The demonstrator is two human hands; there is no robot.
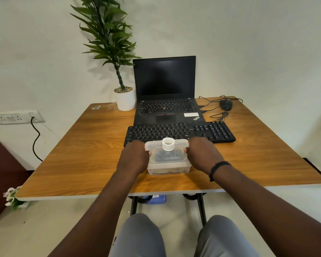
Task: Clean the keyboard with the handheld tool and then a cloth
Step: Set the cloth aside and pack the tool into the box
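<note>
Translucent rectangular plastic container (168, 160), lidded, dark contents indistinct, on the wooden table (82, 154) near its front edge; white ring-shaped tape roll (168, 144) standing on the lid; left hand (134, 157) gripping the container's left end, right hand (202, 154) gripping its right end, thumbs on the lid rim; black full-size keyboard (180, 133) just behind the container, flat on the table; open black laptop (165, 89) behind the keyboard, screen dark; black wired mouse (225, 104) at far right; green plant in a white pot (125, 100) left of the laptop.
</note>
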